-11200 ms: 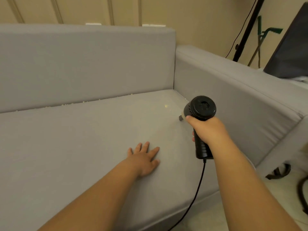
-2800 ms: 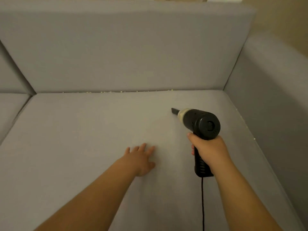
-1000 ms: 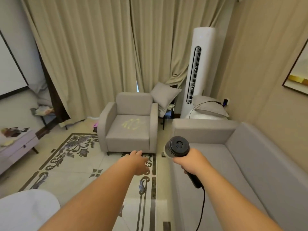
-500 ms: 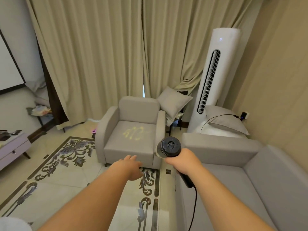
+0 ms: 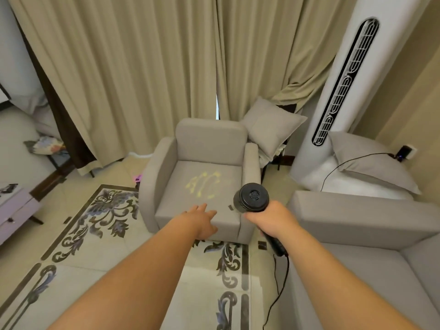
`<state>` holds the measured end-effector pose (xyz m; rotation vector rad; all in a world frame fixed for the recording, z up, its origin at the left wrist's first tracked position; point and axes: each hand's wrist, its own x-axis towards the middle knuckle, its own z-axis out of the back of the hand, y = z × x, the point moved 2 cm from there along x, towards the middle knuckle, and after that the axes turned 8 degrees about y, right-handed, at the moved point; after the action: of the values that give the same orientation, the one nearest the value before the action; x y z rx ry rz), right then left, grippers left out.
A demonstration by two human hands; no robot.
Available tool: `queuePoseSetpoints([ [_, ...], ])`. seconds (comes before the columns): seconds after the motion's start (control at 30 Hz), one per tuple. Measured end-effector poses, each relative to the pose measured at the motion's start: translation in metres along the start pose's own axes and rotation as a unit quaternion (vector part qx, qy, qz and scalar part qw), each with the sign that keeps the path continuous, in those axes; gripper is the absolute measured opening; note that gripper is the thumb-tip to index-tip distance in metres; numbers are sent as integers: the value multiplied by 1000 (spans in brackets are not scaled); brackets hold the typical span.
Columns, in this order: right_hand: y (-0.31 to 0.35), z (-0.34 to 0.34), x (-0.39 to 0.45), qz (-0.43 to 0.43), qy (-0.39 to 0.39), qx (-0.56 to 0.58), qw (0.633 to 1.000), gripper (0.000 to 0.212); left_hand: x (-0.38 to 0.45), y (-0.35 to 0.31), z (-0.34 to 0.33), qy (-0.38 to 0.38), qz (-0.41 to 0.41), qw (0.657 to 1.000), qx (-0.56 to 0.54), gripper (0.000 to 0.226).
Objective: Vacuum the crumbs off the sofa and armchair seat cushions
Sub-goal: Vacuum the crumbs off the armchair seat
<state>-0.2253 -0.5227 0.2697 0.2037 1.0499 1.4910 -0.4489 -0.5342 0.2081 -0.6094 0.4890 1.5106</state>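
1. Your right hand (image 5: 270, 216) grips the handheld vacuum (image 5: 252, 197), nozzle aimed ahead: ready for the pass.
2. Your left hand (image 5: 202, 220) reaches out empty, fingers relaxed.
3. Crumbs (image 5: 206, 183) lie beyond both hands on the armchair (image 5: 202, 175) seat.

Two bare forearms, no sleeves visible up to frame edge. Left hand (image 5: 202, 221) and right hand (image 5: 271, 219) bare, no gloves, rings or watch.
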Motion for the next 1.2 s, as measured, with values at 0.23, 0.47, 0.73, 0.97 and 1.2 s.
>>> queuePoseSetpoints([
  [0.23, 21, -12, 171, -15, 29, 50, 998, 25, 141, 56, 42, 34, 14, 999, -28, 70],
  [0.47, 47, -60, 329, -78, 52, 89, 992, 28, 274, 134, 48, 53, 14, 994, -96, 69],
  [0.73, 47, -150, 484, -145, 9, 198, 969, 24, 449, 224, 32, 100, 18, 992, -70, 70],
  [0.97, 15, -200, 589, -132, -39, 254, 957, 15, 566, 272, -14, 124, 39, 989, -72, 69],
  [1.2, -24, -225, 678, -109, -79, 260, 956, 12, 666, 288, -76, 121, 36, 991, -40, 70],
])
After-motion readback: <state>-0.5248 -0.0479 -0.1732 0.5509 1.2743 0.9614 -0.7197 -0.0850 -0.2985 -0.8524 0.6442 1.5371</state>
